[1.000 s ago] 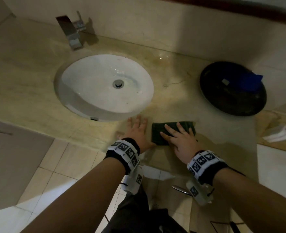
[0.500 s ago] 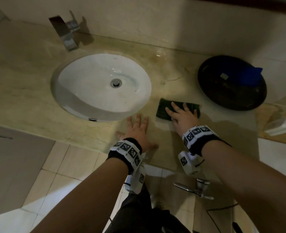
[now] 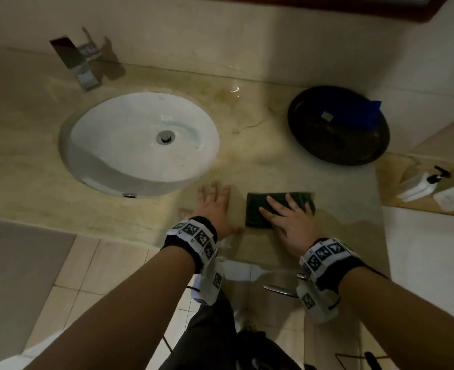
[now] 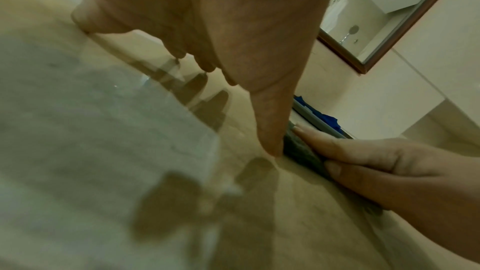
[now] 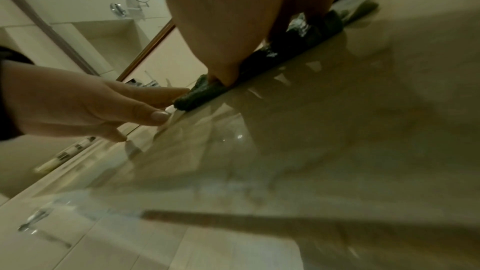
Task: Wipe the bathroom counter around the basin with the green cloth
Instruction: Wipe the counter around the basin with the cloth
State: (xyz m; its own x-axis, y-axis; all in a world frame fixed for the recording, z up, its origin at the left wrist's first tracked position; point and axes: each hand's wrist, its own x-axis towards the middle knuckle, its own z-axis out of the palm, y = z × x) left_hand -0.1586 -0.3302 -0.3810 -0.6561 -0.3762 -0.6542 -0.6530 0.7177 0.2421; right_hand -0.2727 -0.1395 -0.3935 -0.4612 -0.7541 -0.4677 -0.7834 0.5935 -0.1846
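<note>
Green cloth [image 3: 258,212], folded to a flat pad, lay on the counter [image 3: 260,145] just off the front-right of the basin [image 3: 140,145], close to the counter's front edge. The right hand [image 3: 290,222] rested on top of it with fingers [image 3: 274,202] straight and slightly spread, palm down and clamped on nothing; this flat press probably served to load the whole pad evenly against the stone so that it dragged moisture rather than skipping. The cloth's front edge bulged from under the palm in the right wrist view, which suits downward pressure. The left hand [image 3: 215,206] lay flat on the bare counter directly before the basin's rim, fingers apart and extended, just beside the cloth without gripping it; it appeared to act as a brace for the leaning body. The stone nearest the basin's front showed a wet sheen and reflections. To the far right of the basin sat a dark round bowl [image 3: 338,126] holding a blue item [image 3: 370,113], well apart from the cloth; behind the basin stood the tap [image 3: 79,65]. Both seemed obstacles that the wiping would have to skirt.
</note>
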